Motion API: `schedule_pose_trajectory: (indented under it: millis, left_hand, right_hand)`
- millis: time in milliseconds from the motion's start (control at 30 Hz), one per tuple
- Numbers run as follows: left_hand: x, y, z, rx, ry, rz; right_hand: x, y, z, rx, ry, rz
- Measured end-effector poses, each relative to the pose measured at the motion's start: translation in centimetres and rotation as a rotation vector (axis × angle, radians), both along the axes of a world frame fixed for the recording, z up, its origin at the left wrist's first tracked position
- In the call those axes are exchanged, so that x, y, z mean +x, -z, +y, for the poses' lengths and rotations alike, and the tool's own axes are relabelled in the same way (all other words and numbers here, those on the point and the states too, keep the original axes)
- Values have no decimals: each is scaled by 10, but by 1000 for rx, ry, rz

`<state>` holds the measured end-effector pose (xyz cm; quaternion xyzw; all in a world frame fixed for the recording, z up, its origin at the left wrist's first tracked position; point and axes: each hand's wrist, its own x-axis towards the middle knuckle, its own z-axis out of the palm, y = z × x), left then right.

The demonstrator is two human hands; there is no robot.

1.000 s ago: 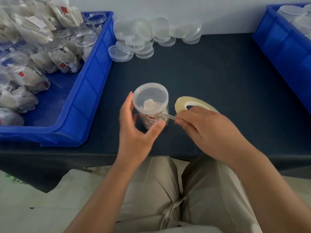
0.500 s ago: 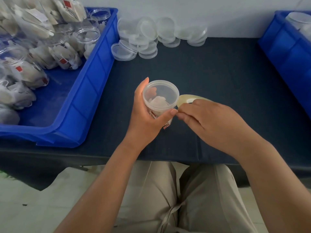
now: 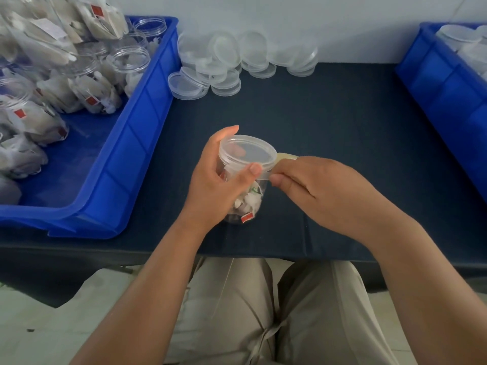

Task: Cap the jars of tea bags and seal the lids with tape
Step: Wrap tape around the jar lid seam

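Observation:
A clear jar of tea bags (image 3: 247, 204) with a translucent lid (image 3: 250, 154) is tilted toward me at the middle of the dark table. My left hand (image 3: 213, 188) grips it, fingers round the far side and the thumb pressing on the lid's rim. My right hand (image 3: 324, 191) holds a yellowish tape roll (image 3: 287, 155), mostly hidden under the fingers. A short strip of tape (image 3: 264, 175) runs from the roll to the lid's edge by my left thumb.
A big blue bin (image 3: 126, 154) on the left holds several open jars and tea bags. Loose clear lids (image 3: 229, 64) lie in a heap at the table's back. Another blue bin (image 3: 442, 88) with capped jars stands at the right. The table's front edge is just below my wrists.
My left hand closed round the jar and tipped it toward me, and my right hand brought the tape roll up against the lid. The camera view shifted.

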<state>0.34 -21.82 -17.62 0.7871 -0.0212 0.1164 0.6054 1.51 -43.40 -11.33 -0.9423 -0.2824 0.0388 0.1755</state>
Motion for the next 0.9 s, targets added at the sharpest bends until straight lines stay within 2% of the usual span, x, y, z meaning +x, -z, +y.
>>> schedule_pose_trajectory:
  millis: [267,400,533,733,900]
  left_hand:
    - [-14,-21,13,-51,40,207]
    - [-25,-28,16,-9,34,260]
    - [-38,-36,23,-67,86,357]
    - [-51,-36,29,-426,270,582]
    - [-54,-33,27,-656,379,636]
  right_hand:
    - [-2,-10,-1,100,2,252]
    - [-3,-10,0,117,-19,346]
    - [-9,-13,-4,128,-75,396]
    - [-19,-8,-14,232,-100,520]
    - [-22,-10,-19,249,-96,592]
